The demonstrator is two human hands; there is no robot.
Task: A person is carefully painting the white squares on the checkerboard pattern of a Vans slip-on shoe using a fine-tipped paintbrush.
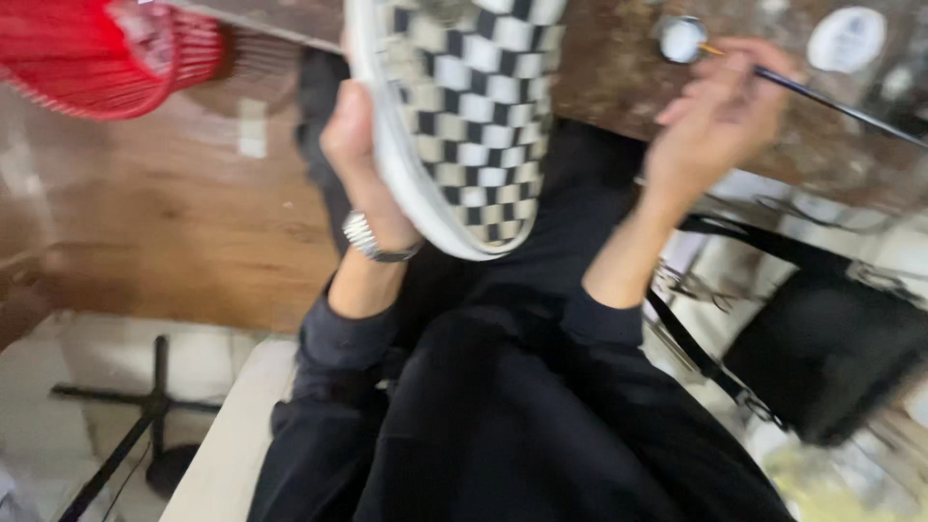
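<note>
Left hand (356, 155) grips checkered black-and-white slip-on shoe (474, 116) by its white sole edge, toe toward camera. Metal wristwatch (372, 240) on left wrist. Right hand (715, 121) pinches thin dark-handled paintbrush (822, 97), tip beside small round white pot (682, 39) on stained brown tabletop (619, 77). Dark sleeves and dark trousers below. Red wire basket (97, 53) top left. Black bag (831, 358) with strap lower right. Picture motion-blurred.
</note>
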